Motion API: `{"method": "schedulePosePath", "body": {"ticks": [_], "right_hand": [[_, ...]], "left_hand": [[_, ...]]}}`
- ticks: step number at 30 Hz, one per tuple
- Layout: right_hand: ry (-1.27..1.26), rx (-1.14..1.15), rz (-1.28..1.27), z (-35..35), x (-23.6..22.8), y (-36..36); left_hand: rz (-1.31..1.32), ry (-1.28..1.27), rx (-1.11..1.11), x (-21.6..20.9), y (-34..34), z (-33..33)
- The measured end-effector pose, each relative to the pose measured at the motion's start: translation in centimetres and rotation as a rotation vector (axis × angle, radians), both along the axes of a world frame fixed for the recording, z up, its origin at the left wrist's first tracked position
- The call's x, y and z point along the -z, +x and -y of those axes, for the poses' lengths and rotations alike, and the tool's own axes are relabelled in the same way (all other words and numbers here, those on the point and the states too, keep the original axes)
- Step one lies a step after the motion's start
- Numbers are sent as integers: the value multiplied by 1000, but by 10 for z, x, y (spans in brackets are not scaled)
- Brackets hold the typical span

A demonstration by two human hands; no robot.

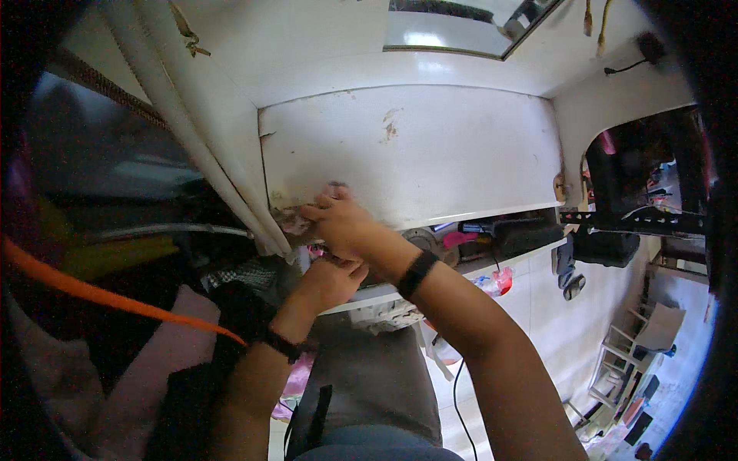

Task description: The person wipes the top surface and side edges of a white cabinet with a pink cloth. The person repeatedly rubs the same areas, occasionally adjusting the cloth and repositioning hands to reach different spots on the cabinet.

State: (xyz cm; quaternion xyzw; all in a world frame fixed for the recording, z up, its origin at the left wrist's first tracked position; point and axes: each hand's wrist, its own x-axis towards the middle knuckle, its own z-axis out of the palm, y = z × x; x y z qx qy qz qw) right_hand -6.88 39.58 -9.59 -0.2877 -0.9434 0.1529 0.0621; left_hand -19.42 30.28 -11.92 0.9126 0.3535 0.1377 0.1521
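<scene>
My right hand [344, 225] is at the near left corner of a white shelf board [430, 154], its fingers bent around a crumpled greyish-brown cloth [294, 221] that lies against the corner. The fingertips are slightly blurred. Just below, nearer to me, my left hand [330, 283] is closed by the board's front edge, with its thumb and fingers drawn together. What it holds, if anything, is hidden. Brownish stains [390, 125] mark the board's surface.
White upright poles [192, 131] stand left of the board. Under it, an open drawer or tray holds a pink-handled object [460, 239] and dark items. An orange strap [115, 292] crosses dark clothing at left. A framed mirror [469, 27] is at the back, a white chair [619, 349] far right.
</scene>
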Motion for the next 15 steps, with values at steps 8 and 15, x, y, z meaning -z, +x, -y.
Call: {"method": "schedulePosePath", "body": {"ticks": [8, 15], "right_hand": [[144, 229, 63, 45, 1, 29], [113, 314, 65, 4, 3, -54]], "left_hand": [[39, 512, -636, -44, -74, -28], [260, 691, -879, -29, -64, -35]]}}
